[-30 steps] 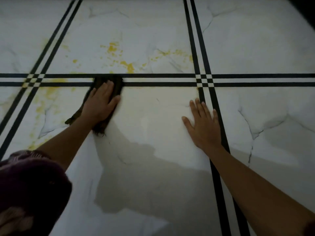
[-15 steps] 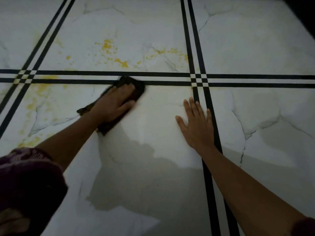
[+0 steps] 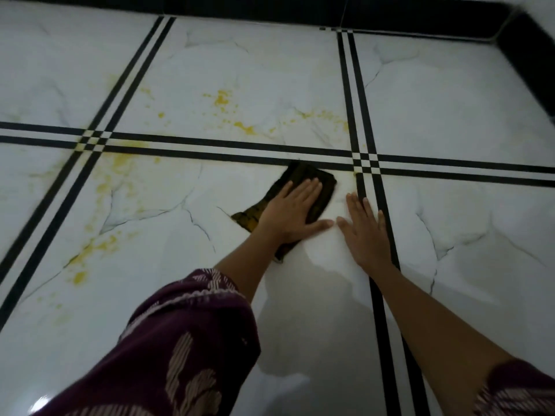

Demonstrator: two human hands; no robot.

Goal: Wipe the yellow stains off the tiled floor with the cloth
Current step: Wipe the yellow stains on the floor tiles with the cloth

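Observation:
My left hand point(image 3: 289, 211) presses flat on a dark cloth point(image 3: 321, 181) with yellow smears, lying on the white marble tiled floor point(image 3: 270, 295) just below the horizontal black double stripe. My right hand point(image 3: 365, 232) rests flat and empty on the tile right beside it, thumbs nearly touching, its fingers at the vertical black stripe. Yellow stains point(image 3: 222, 99) speckle the tile beyond the stripe. More yellow stains point(image 3: 99, 241) spread over the left side of the near tile and around the left stripe crossing point(image 3: 93, 142).
A black skirting point(image 3: 270, 7) runs along the far wall and turns the corner at the right point(image 3: 531, 61). Black double stripes divide the tiles. My maroon patterned sleeve point(image 3: 180, 349) fills the lower left.
My left hand has slid the cloth to the right along the horizontal stripe until it sits beside my right hand. The view has pulled back and shows the far wall.

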